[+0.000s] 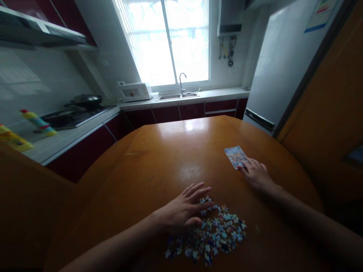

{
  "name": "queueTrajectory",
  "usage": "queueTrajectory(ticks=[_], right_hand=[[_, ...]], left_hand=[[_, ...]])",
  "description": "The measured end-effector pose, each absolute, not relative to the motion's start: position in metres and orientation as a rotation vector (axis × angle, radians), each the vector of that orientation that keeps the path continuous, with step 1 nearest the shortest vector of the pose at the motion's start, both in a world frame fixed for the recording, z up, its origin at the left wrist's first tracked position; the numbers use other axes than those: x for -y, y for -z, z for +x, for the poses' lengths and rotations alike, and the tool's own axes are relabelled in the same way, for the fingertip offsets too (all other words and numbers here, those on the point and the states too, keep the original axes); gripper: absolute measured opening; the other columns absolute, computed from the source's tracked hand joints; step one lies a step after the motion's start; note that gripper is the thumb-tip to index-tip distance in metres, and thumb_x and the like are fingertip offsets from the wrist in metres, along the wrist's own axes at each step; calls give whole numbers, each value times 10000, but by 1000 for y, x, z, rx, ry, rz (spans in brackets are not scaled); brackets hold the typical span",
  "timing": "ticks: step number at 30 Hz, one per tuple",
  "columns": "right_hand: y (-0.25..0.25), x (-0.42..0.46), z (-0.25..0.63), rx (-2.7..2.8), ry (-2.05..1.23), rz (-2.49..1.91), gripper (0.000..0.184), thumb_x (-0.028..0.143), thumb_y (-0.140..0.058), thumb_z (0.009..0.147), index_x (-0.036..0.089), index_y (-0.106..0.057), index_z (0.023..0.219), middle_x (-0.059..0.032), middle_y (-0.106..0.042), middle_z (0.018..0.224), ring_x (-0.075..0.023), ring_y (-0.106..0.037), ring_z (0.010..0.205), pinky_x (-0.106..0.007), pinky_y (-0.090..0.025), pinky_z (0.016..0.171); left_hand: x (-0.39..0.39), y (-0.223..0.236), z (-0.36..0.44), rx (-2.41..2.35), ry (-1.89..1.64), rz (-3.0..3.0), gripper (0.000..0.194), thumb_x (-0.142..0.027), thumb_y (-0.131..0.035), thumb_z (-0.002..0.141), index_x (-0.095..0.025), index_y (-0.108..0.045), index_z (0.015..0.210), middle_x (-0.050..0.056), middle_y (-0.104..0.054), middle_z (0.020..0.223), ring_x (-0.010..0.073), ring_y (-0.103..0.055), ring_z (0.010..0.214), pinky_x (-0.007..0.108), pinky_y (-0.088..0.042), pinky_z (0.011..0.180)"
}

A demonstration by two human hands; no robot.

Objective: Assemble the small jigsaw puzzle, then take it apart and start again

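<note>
Blue and white puzzle pieces (pixel 224 230) lie in a loose, unjoined-looking heap on the table (pixel 136 189), close to the person, with the picture card (pixel 235 155) flat beyond them to the right. The step in hand seems to be placing or adjusting the card, the pieces waiting to be sorted. From here, a move on the card calls for a light fingertip push or lift; one on the pieces, for a careful spread that flings none aside. The left hand (pixel 184 209) is open, palm down, fingers spread over the heap's far left edge; whether it touches any is unclear. The right hand (pixel 256 173) is half-curled, fingertips at the card's near right corner; whether it pinches or merely rests there, I cannot tell.
</note>
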State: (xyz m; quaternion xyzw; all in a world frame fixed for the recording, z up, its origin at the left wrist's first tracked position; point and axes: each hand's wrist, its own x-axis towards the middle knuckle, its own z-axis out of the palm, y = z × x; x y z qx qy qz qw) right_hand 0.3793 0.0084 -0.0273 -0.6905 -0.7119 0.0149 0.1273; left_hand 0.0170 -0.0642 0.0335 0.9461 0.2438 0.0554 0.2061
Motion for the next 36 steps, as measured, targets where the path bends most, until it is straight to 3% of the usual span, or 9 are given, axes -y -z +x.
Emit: queueTrajectory(ticks=[4, 10, 15, 18, 20, 25, 27, 31, 36], right_hand=[[23, -2, 357, 2153, -44, -1928, 573, 571, -291, 1010, 201, -631, 1285, -154, -536, 1451, -343, -432, 1344, -595, -307, 1070], [9, 1, 295, 2298, -121, -1694, 554, 585, -342, 1008, 200, -641, 1271, -169, -573, 1363, -358, -482, 1237, -576, -341, 1018], [-1, 2, 248, 2404, -157, -1451, 496, 556, -342, 1025, 235, -672, 1211, -142, -614, 1273, -334, -504, 1177, -535, -372, 976], [-1, 1, 239, 2410, -192, -1371, 462, 537, -353, 1031, 258, -697, 1163, -120, -636, 1217, -306, -514, 1159, -496, -383, 966], [0, 0, 239, 2370, -254, -1336, 454, 510, -346, 1042, 249, -703, 1144, -112, -641, 1187, -276, -534, 1126, -452, -402, 951], [0, -8, 244, 2293, -380, -1269, 496, 425, -307, 1067, 200, -732, 946, -89, -661, 1095, -226, -570, 1026, -385, -430, 926], [-1, -10, 242, 2320, -399, -1217, 485, 418, -338, 1062, 198, -737, 896, -82, -669, 1065, -226, -566, 1018, -386, -434, 932], [-1, -9, 234, 2363, -429, -1032, 399, 388, -401, 1049, 204, -745, 966, -80, -680, 1071, -225, -561, 1042, -385, -442, 967], [4, -11, 231, 2261, -476, -930, 365, 348, -400, 1044, 211, -737, 1026, -85, -688, 1083, -225, -583, 1044, -383, -466, 971]], left_hand=[[61, -39, 1, -746, -293, 2584, 648, -711, -223, 963, -397, -463, 1477, -16, -292, 1630, 328, -214, 1507, 562, -249, 1228], [68, -44, -10, -789, -256, 2631, 545, -662, -311, 980, -378, -642, 1306, -17, -348, 1593, 330, -221, 1487, 563, -255, 1224], [70, -43, -14, -786, -286, 2620, 555, -667, -281, 985, -396, -602, 1347, -12, -348, 1589, 329, -239, 1476, 554, -266, 1220], [63, -38, -19, -819, -379, 2600, 633, -675, -234, 989, -354, -429, 1499, 43, -392, 1556, 305, -276, 1458, 521, -296, 1215], [52, -32, -22, -936, -507, 2573, 621, -608, -272, 1021, -288, -341, 1549, 90, -453, 1502, 284, -340, 1421, 496, -335, 1198], [14, -14, -14, -1271, -767, 2464, 360, -328, -437, 1026, -235, -584, 1341, 97, -617, 1293, 241, -552, 1215, 441, -469, 1088], [3, -8, -8, -1357, -842, 2437, 358, -261, -497, 984, -206, -582, 1327, 104, -630, 1279, 245, -565, 1204, 450, -472, 1082], [-4, 0, -4, -1462, -891, 2421, 416, -228, -570, 928, -170, -558, 1340, 118, -612, 1318, 257, -544, 1246, 467, -455, 1101], [2, 4, -10, -1443, -722, 2528, 322, -274, -634, 898, -226, -652, 1216, 85, -611, 1334, 283, -531, 1257, 494, -448, 1092]])
